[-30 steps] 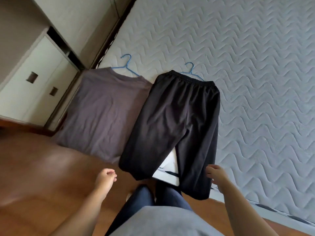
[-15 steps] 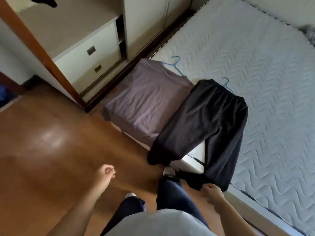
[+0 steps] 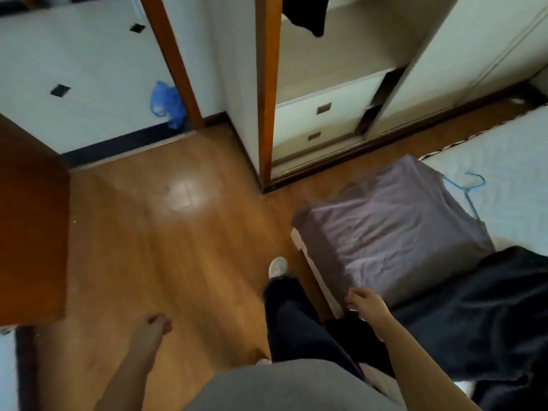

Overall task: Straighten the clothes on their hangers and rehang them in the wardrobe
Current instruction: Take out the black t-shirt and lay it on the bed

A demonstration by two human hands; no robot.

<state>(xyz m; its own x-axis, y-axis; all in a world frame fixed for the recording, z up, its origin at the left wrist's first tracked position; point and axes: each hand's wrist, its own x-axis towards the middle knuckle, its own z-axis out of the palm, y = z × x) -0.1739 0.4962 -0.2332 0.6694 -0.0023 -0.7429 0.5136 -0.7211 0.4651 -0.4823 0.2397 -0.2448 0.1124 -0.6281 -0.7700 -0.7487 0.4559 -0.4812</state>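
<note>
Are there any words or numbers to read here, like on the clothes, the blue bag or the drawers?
None: no word, number, brand or sign can be read in this picture.
The purple-grey shirt and the black trousers show plain cloth, with no label in view.
The blue bag is blurred, and no print can be made out on it.
The drawers bear only small square handles.

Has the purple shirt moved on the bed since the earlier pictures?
No. The purple shirt still drapes over the mattress corner nearest the wardrobe drawers.
</note>
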